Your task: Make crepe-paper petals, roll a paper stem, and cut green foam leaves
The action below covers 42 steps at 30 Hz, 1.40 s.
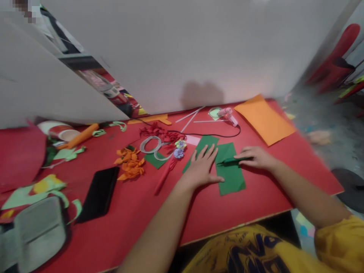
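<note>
My left hand (201,168) lies flat with fingers spread, across a green paper piece (207,141) and the left edge of a green paper sheet (231,184). My right hand (253,157) is closed around a slim dark-green tool (231,161). The tool's narrow end points left over the sheet; its exact kind is too blurred to tell. Left of my left hand are a red paper-wrapped stem (163,178), small purple and yellow flowers (179,152) and looped white wire (150,146).
Orange paper flowers (131,165), red flowers (155,131) and a black phone (99,194) lie leftward on the red table (270,197). A pink glue gun (227,113) with a black cord is near the wall. Orange paper (264,119) rests at the right; a grey case (40,233) sits front left.
</note>
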### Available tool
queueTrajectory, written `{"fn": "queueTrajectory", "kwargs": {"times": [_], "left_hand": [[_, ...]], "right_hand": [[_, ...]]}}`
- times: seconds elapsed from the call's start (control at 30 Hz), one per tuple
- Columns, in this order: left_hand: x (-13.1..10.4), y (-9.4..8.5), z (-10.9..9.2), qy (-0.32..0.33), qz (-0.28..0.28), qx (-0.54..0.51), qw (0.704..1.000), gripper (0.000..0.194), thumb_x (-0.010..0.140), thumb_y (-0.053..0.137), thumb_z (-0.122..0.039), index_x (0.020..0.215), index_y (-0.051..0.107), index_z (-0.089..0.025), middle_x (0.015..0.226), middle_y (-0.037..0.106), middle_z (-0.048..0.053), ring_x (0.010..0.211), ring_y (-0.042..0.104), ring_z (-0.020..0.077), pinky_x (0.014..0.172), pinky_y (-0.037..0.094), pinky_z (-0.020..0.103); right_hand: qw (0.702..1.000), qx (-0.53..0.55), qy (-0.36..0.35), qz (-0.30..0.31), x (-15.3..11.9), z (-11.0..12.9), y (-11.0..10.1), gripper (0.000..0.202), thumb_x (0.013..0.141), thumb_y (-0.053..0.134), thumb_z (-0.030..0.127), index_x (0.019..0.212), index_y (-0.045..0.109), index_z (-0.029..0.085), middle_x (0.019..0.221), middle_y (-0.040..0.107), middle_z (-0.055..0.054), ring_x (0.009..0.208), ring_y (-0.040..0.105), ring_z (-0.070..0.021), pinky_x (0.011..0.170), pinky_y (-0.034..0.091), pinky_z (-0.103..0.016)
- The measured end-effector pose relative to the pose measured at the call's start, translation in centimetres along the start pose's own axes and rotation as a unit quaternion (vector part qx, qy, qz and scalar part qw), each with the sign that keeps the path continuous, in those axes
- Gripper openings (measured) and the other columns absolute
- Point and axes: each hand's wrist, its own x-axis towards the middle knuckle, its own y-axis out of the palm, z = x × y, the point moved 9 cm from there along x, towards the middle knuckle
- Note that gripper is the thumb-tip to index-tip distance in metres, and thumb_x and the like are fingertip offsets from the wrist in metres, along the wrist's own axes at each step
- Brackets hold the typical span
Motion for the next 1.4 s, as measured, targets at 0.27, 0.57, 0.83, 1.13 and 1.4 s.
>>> {"fn": "queueTrajectory", "kwargs": {"times": [0.27, 0.57, 0.83, 1.13, 1.4], "left_hand": [[0.0, 0.0, -0.1, 0.000, 0.004, -0.001, 1.000, 0.125, 0.074, 0.073, -0.086, 0.175, 0.016, -0.037, 0.184, 0.004, 0.006, 0.168, 0.005, 0.0444, 0.131, 0.005, 0.071], [-0.1, -0.1, -0.3, -0.006, 0.008, 0.003, 1.000, 0.124, 0.075, 0.071, -0.088, 0.175, 0.018, -0.037, 0.184, 0.004, 0.006, 0.168, 0.004, 0.0439, 0.130, 0.005, 0.073], [0.0, 0.0, -0.1, -0.011, -0.006, 0.018, 1.000, 0.102, 0.090, 0.062, -0.079, 0.174, 0.021, -0.038, 0.184, 0.009, 0.005, 0.169, 0.008, 0.0417, 0.131, 0.007, 0.071], [-0.3, -0.5, -0.7, -0.022, 0.016, 0.036, 0.999, 0.116, 0.082, 0.068, -0.085, 0.175, 0.018, -0.035, 0.184, 0.005, 0.006, 0.169, 0.005, 0.0419, 0.131, 0.007, 0.071], [-0.5, -0.9, -0.8, -0.027, 0.021, 0.031, 0.999, 0.118, 0.080, 0.070, -0.084, 0.175, 0.020, -0.035, 0.183, 0.006, 0.006, 0.168, 0.007, 0.0425, 0.132, 0.010, 0.070]], "right_hand": [[1.000, -0.003, -0.007, -0.008, 0.0, -0.2, -0.2, 0.033, 0.104, 0.068, 0.043, 0.131, 0.080, 0.028, 0.106, 0.077, -0.011, 0.089, 0.073, -0.0213, 0.080, 0.057, -0.031], [1.000, 0.003, -0.020, -0.010, -0.1, 0.0, 0.3, 0.032, 0.104, 0.068, 0.041, 0.130, 0.080, 0.029, 0.105, 0.078, -0.009, 0.089, 0.074, -0.0205, 0.079, 0.058, -0.031], [0.999, -0.021, -0.034, -0.010, -0.2, 0.2, 0.4, 0.029, 0.105, 0.068, 0.039, 0.129, 0.081, 0.028, 0.104, 0.078, -0.009, 0.086, 0.074, -0.0189, 0.077, 0.057, -0.028], [0.998, 0.025, -0.040, -0.052, -0.2, 0.1, -0.2, 0.029, 0.102, 0.072, 0.037, 0.128, 0.081, 0.029, 0.102, 0.078, -0.008, 0.083, 0.074, -0.0174, 0.075, 0.059, -0.027], [0.996, 0.032, -0.028, -0.081, -0.1, -0.1, -2.0, 0.027, 0.101, 0.074, 0.033, 0.126, 0.081, 0.028, 0.097, 0.077, -0.007, 0.080, 0.074, -0.0168, 0.074, 0.058, -0.028]]}}
